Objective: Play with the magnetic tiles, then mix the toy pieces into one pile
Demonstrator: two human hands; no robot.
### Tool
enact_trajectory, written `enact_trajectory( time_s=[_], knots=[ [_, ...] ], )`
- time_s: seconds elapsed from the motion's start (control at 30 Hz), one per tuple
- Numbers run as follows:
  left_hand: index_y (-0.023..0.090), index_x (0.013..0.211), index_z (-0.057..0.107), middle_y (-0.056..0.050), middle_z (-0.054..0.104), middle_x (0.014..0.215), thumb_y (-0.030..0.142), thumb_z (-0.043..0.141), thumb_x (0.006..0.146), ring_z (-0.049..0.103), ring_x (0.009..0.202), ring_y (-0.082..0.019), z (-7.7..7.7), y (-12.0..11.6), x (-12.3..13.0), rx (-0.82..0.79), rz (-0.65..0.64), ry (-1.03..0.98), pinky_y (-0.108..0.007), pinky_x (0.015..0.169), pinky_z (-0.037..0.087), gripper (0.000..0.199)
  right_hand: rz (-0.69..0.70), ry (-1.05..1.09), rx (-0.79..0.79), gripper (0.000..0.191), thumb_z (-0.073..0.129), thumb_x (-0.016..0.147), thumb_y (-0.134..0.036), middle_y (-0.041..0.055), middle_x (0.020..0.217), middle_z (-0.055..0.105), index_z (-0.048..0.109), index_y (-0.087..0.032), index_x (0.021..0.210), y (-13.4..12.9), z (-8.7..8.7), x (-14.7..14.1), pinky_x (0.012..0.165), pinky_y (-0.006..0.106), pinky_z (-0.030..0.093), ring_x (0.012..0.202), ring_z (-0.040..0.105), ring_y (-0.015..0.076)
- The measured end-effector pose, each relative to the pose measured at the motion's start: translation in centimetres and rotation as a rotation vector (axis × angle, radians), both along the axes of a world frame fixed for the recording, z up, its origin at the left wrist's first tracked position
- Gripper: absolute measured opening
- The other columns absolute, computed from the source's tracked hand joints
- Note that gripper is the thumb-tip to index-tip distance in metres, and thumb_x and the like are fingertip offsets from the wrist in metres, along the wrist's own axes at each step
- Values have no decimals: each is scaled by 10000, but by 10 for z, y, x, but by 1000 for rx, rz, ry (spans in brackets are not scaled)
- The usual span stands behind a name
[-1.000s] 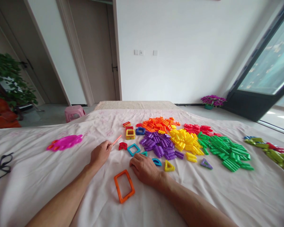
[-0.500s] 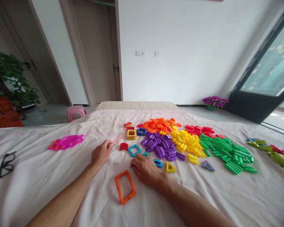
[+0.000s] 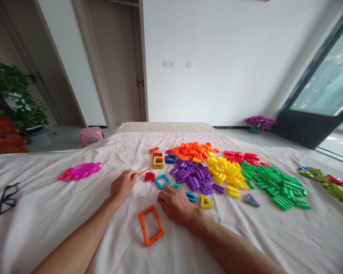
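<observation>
My left hand [image 3: 123,185] pinches one end of a thin orange stick [image 3: 143,172], whose free end points toward a red piece [image 3: 149,176]. With fingers curled, my right hand [image 3: 175,203] rests on the cloth just below a light blue square frame [image 3: 162,181]; whether anything is under its fingers is hidden. A teal piece [image 3: 175,186] and a blue piece [image 3: 191,196] lie beside that hand. Between my forearms is a larger orange frame [image 3: 151,226]. A yellow triangle [image 3: 206,202] sits right of my right hand.
Piles of purple [image 3: 192,175], yellow [image 3: 226,171], orange [image 3: 193,151] and green [image 3: 282,186] pieces cover the centre and right. Stacked yellow frames [image 3: 159,163] stand behind the red piece. At left are a magenta tray [image 3: 82,171] and black glasses [image 3: 8,199] on the cloth [image 3: 60,213].
The orange stick in my left hand has tilted lower, its free end now closer to the red piece. My right hand has stayed in place.
</observation>
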State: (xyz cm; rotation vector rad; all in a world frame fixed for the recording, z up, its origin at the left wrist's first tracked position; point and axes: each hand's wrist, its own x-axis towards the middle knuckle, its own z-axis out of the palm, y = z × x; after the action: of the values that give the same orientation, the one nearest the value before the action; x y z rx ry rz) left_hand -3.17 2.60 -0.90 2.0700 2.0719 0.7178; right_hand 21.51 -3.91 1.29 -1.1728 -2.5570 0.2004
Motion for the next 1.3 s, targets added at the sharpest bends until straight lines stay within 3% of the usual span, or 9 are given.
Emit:
enact_trajectory(
  time_s=[0.33, 0.5, 0.8, 1.3],
  knots=[
    [241, 973, 633, -33, 655, 1006, 216, 503, 864, 579, 970, -179, -4, -1, 2, 121, -181, 95, -265, 867, 426, 172, -3, 0, -5, 116, 489, 892, -184, 27, 930, 611, 601, -199, 915, 0, -2, 0, 675, 235, 372, 831, 558, 134],
    [233, 951, 637, -34, 660, 998, 239, 482, 878, 586, 963, -181, -6, 2, 0, 126, -194, 64, -269, 863, 434, 172, -3, 10, -6, 107, 497, 888, -186, 24, 924, 610, 601, -198, 908, 1, -2, 0, 684, 236, 375, 832, 563, 134],
    [234, 943, 635, 6, 697, 942, 295, 419, 893, 632, 862, -137, -7, 6, -4, 47, -162, -194, -215, 764, 437, 230, 4, 12, -1, 108, 492, 891, -187, 19, 926, 609, 596, -201, 916, 2, -4, 1, 683, 233, 380, 835, 566, 138],
    [239, 929, 653, 12, 711, 928, 295, 429, 879, 634, 836, -136, -8, 6, -2, 31, -184, -212, -204, 762, 434, 237, 14, 27, -5, 120, 483, 889, -185, 29, 931, 609, 598, -196, 923, 4, -7, 0, 705, 238, 378, 834, 558, 135]
  ],
)
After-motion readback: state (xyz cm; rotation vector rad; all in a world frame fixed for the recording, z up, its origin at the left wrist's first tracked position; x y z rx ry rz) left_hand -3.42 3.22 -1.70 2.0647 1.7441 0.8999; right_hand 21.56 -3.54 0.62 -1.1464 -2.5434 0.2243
